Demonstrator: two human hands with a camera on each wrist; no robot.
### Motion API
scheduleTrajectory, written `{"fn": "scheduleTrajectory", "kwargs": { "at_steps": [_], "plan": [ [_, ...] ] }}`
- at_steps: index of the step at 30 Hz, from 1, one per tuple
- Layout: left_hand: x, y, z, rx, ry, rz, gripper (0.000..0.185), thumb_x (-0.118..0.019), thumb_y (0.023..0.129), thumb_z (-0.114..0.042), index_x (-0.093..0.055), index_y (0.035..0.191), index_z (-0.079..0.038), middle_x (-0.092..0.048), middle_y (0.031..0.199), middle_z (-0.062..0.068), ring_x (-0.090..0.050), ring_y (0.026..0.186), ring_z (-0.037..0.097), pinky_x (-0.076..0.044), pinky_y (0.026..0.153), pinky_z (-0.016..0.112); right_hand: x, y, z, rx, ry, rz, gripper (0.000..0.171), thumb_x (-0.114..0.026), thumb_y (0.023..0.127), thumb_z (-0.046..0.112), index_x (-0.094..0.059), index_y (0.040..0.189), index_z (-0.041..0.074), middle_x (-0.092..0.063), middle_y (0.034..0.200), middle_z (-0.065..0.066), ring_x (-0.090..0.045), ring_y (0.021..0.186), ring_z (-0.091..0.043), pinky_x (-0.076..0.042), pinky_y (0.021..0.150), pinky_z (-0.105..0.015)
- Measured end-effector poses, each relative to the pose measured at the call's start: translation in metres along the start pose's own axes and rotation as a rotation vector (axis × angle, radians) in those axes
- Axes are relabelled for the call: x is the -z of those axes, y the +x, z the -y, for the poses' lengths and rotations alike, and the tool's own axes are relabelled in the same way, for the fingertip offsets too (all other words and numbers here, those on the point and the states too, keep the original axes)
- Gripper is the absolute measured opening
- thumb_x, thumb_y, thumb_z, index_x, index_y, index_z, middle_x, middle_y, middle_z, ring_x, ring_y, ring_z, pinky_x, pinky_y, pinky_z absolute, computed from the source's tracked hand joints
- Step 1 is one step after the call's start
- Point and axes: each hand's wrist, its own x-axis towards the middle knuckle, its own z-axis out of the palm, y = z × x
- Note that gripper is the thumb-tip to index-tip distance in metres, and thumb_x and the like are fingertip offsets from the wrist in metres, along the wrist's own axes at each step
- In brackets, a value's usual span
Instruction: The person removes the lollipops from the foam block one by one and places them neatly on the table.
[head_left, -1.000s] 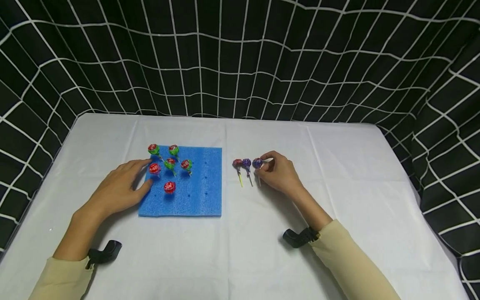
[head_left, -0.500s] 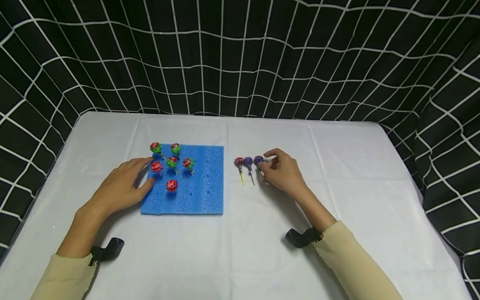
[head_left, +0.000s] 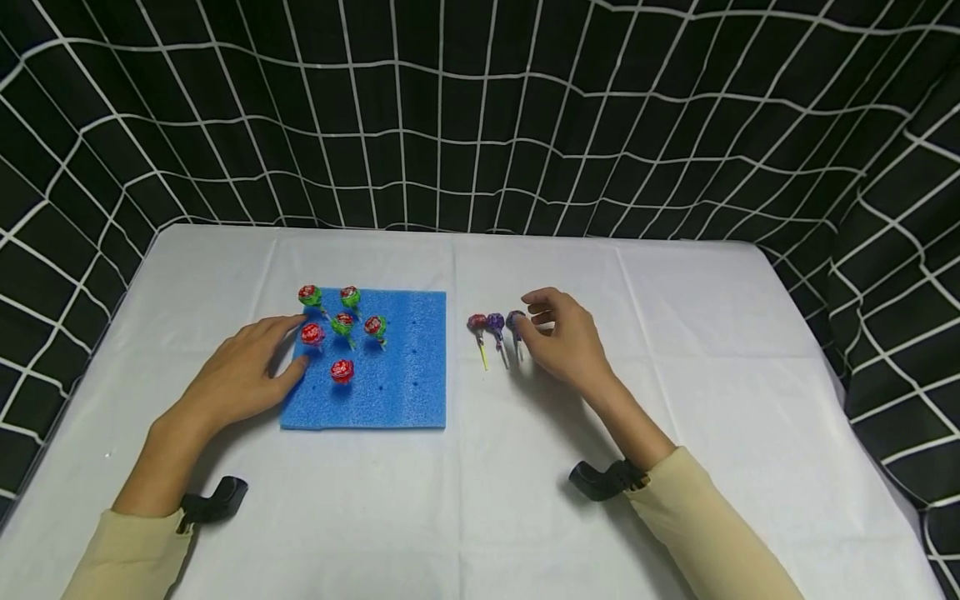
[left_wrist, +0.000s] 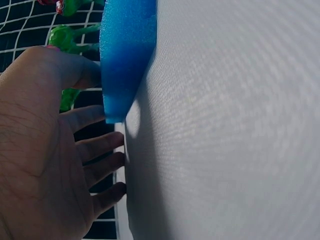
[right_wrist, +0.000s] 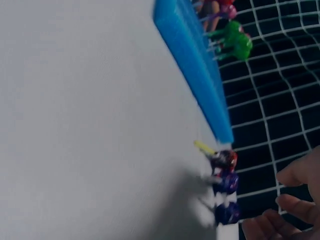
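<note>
1. So the person's right grip (head_left: pixel 562 342) was loose, fingers bent a bit and pinching nothing, right beside the round purple-wrapped lollipop (right_wrist: pixel 227 213) ending the row. Couldn't tell if the thumb brushed it.
2. That one lay on the white cloth-covered counter (head_left: pixel 525 517) next to another round purple-wrapped lollipop (head_left: pixel 496 322) and a round dark-red-wrapped lollipop with a yellow stick (head_left: pixel 477 321). Heads faced away from the person.
3. Left grip (head_left: pixel 234 375) was relaxed too, grasping nothing, with the thumb at the left edge of the flat blue foam block (head_left: pixel 405 408), seemingly steadying it.
4. Six were standing in the foam: four red-and-green-wrapped lollipops (head_left: pixel 375 326) and two red-wrapped lollipops (head_left: pixel 342 372). Small dark holes (head_left: pixel 380 387) sat unfilled nearby.
5. My read: the step in hand was handling that end purple one. Picking it up from there called for a thumb-and-finger pinch without nudging its neighbour, and a steady foam block.
</note>
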Motion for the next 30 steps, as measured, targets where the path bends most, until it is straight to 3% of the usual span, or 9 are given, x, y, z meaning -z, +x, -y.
{"fn": "scheduleTrajectory", "kwargs": {
  "at_steps": [7,16,24,30],
  "plan": [
    [-0.002,0.001,-0.001,0.001,0.000,0.015,0.067,-0.057,0.105,-0.039,-0.041,0.161,-0.006,-0.044,0.163,0.026,-0.038,0.153,0.052,-0.029,0.124,0.073,-0.009,-0.005,0.012,0.072,0.057,-0.031,0.030,-0.069,0.099,0.010,-0.067,0.126,-0.002,-0.068,0.121,-0.027,-0.072,0.112,-0.038,-0.064,0.095,-0.050],
    [-0.009,0.003,-0.001,-0.004,-0.002,0.020,0.067,-0.056,0.105,-0.038,-0.040,0.162,-0.006,-0.044,0.163,0.026,-0.038,0.153,0.052,-0.030,0.124,0.073,-0.029,-0.011,0.018,0.192,0.150,0.048,0.031,-0.071,0.098,0.008,-0.066,0.127,-0.001,-0.068,0.121,-0.024,-0.073,0.107,-0.033,-0.064,0.093,-0.046],
    [-0.010,0.007,-0.005,-0.034,-0.013,0.002,0.066,-0.057,0.105,-0.039,-0.041,0.161,-0.008,-0.045,0.164,0.024,-0.038,0.153,0.050,-0.030,0.124,0.072,-0.042,-0.010,0.028,0.217,0.193,0.073,0.034,-0.071,0.098,0.005,-0.065,0.130,-0.002,-0.067,0.126,-0.025,-0.071,0.110,-0.035,-0.064,0.094,-0.047],
    [-0.001,0.001,-0.002,-0.008,-0.001,0.000,0.067,-0.058,0.104,-0.037,-0.041,0.161,-0.006,-0.044,0.164,0.025,-0.037,0.153,0.052,-0.029,0.123,0.073,-0.066,-0.001,0.039,0.212,0.246,0.149,0.037,-0.069,0.099,0.006,-0.063,0.134,-0.004,-0.067,0.131,-0.023,-0.070,0.118,-0.033,-0.063,0.099,-0.041]
  ]
}}
